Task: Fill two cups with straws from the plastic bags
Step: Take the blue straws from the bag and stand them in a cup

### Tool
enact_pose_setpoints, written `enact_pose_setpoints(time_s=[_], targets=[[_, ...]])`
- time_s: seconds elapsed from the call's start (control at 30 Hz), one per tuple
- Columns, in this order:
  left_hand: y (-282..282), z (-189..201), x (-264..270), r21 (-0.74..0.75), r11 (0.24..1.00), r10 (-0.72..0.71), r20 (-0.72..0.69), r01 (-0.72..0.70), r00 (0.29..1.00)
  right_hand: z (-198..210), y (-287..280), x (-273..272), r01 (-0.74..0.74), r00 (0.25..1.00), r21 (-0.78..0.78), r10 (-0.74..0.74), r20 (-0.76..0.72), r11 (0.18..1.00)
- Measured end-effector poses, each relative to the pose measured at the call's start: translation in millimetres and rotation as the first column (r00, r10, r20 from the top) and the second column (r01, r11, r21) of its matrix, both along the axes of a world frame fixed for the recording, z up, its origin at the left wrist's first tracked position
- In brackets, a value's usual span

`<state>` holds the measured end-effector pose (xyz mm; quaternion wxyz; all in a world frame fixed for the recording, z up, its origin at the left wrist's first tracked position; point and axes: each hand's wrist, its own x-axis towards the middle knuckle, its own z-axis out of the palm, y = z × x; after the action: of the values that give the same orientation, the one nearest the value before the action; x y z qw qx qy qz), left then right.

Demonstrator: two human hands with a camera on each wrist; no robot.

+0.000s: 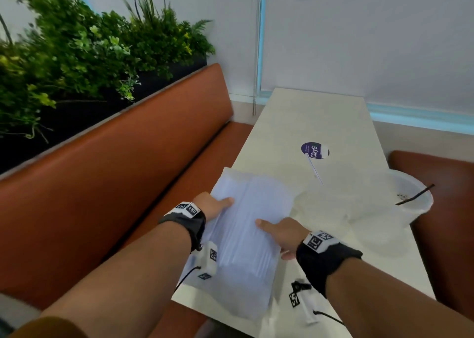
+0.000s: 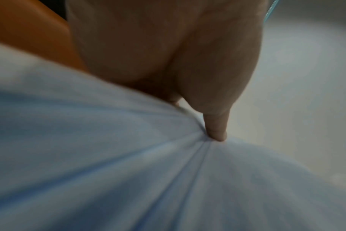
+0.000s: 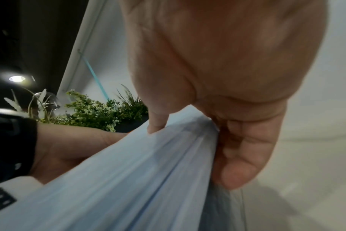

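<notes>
So on the left there's an orange leather booth seat (image 1: 133,142) with green leafy plants (image 1: 84,47) behind it. The left hand (image 1: 213,205) has its grip clamped on the left edge of a clear plastic bag of pale blue straws (image 1: 246,224), thumb on top. The right hand (image 1: 282,235) grasps the bag's right side, above the near end of the cream desk (image 1: 307,117). Further right, a clear plastic cup (image 1: 407,199) holds one black straw (image 1: 415,195).

table (image 1: 295,117); orange bench (image 1: 128,152) beside it; plants (image 1: 84,47) behind; round purple sticker (image 1: 313,150) on table
</notes>
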<state>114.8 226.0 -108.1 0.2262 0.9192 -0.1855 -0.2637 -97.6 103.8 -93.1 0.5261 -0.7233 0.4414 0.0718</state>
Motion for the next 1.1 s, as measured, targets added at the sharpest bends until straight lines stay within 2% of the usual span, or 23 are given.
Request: enact_pose_setpoints(time_s=[0.1, 0.17, 0.23, 0.33, 0.43, 0.53, 0.6, 0.7, 0.77, 0.9, 1.0, 1.1], targets=[[0.9, 9.3, -0.8, -0.092, 0.996, 0.015, 0.032, -0.012, 0.999, 6.2, 0.2, -0.8, 0.063, 0.986, 0.076, -0.074, 0.148, 0.995], [3.9, 26.2, -4.2, -0.217, 0.976, 0.029, 0.035, -0.021, 0.999, 14.7, -0.1, -1.4, 0.081, 0.958, 0.086, -0.102, 0.269, 0.993], [8.2, 47.6, -11.9, -0.386, 0.923, 0.025, 0.015, -0.017, 1.000, 29.9, 1.0, -6.1, 0.097, 0.915, 0.058, -0.112, 0.388, 0.994], [19.6, 80.2, -34.5, -0.640, 0.768, -0.033, -0.030, 0.006, 0.999, 62.2, 6.3, -24.1, 0.067, 0.806, -0.009, -0.049, 0.590, 0.998], [29.7, 101.9, -68.3, -0.809, 0.588, -0.057, -0.062, -0.017, 0.996, 89.9, 13.9, -47.4, 0.022, 0.701, -0.096, 0.053, 0.711, 0.995], [27.8, 114.1, -104.8, -0.916, 0.401, -0.118, -0.043, 0.008, 0.992, 103.4, 10.4, -72.4, 0.106, 0.583, -0.083, 0.006, 0.813, 0.991], [19.2, 116.2, -125.9, -0.944, 0.326, -0.163, -0.007, 0.047, 0.987, 107.4, 2.7, -94.5, 0.193, 0.493, -0.044, -0.058, 0.868, 0.980], [2.4, 108.3, -151.2, -0.946, 0.317, -0.223, -0.004, 0.068, 0.975, 111.1, -11.2, -130.2, 0.363, 0.401, 0.015, -0.171, 0.900, 0.932], [-8.8, 97.9, -164.8, -0.945, 0.327, -0.263, -0.060, 0.031, 0.963, 111.6, -19.0, -148.6, 0.444, 0.382, 0.007, -0.197, 0.903, 0.896], [-28.7, 86.8, -188.3, -0.934, 0.353, -0.334, -0.181, -0.055, 0.925, 102.0, -27.6, -169.4, 0.461, 0.339, 0.012, -0.189, 0.922, 0.888], [-40.0, 92.5, -195.4, -0.935, 0.350, -0.314, -0.175, -0.057, 0.933, 99.4, -32.7, -173.9, 0.488, 0.301, 0.009, -0.178, 0.937, 0.873], [-46.3, 99.4, -194.4, -0.942, 0.331, -0.283, -0.157, -0.057, 0.946, 107.0, -38.8, -174.7, 0.544, 0.216, 0.070, -0.220, 0.951, 0.836]])
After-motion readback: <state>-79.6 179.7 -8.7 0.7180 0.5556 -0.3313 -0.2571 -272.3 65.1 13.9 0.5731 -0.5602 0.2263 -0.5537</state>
